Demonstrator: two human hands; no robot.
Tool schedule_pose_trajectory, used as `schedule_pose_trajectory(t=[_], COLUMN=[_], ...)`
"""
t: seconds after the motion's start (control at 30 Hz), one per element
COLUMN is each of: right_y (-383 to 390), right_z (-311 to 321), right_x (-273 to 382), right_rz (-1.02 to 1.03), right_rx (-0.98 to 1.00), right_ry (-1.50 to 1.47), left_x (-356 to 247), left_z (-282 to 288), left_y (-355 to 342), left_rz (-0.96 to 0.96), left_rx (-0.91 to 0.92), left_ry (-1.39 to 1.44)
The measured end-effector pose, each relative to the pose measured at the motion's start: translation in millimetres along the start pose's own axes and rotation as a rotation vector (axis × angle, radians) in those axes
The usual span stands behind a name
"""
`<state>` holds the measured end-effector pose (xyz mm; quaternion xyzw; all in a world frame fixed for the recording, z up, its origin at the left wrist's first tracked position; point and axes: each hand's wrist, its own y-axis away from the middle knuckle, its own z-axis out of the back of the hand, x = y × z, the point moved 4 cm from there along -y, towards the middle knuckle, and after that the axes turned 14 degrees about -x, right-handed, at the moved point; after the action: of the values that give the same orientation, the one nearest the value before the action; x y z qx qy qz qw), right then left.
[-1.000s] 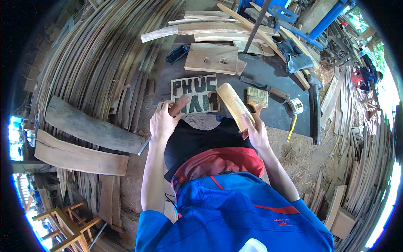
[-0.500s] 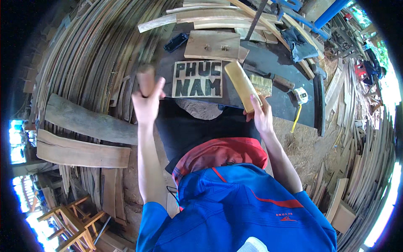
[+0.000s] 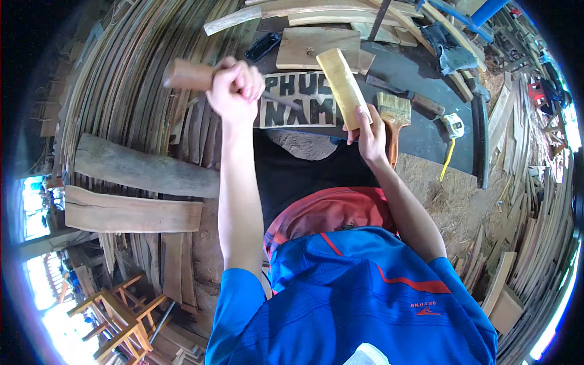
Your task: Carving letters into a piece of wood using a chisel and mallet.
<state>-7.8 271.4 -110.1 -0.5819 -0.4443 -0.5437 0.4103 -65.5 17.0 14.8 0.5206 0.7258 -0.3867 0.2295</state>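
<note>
My left hand [image 3: 234, 91] grips a tool's brown wooden handle [image 3: 188, 76], held sideways; its thin metal blade shows, blurred, to the right over a pale square board [image 3: 298, 97] with black painted letters. My right hand [image 3: 371, 137] holds a yellowish wooden block [image 3: 339, 85], raised at a slant over the board's right side. Beside it on the dark worktop lie a wide paintbrush [image 3: 392, 109], a wooden-handled tool [image 3: 426, 103] and a tape measure [image 3: 454, 126] with yellow tape pulled out. A dark plastic object [image 3: 261, 46] is behind the board.
Planks and offcuts [image 3: 317, 45] cover the back of the worktop [image 3: 447, 152], near blue metal clamps [image 3: 480, 27]. Long stacked boards [image 3: 134, 91] fill the left, with a wooden stool frame [image 3: 121, 316] below. More timber [image 3: 535, 243] stands at the right, near a red object [image 3: 535, 91].
My left hand has risen and turned, so its tool handle now lies sideways. My right hand and block have moved up in the picture, and the whole view has shifted slightly.
</note>
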Motion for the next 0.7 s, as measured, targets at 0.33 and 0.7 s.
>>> schedule_pose_trajectory(t=[0.33,0.7], right_y=[-3,-1], right_z=[-2,1], right_x=[-5,2], right_rz=[0.006,0.041], right_rx=[0.047,0.058], right_ry=[0.006,0.072], left_x=[20,11], left_z=[1,20], left_y=[-16,-9], left_rz=[0.117,0.127], left_rx=[0.063,0.006], left_ry=[-0.104,-0.045])
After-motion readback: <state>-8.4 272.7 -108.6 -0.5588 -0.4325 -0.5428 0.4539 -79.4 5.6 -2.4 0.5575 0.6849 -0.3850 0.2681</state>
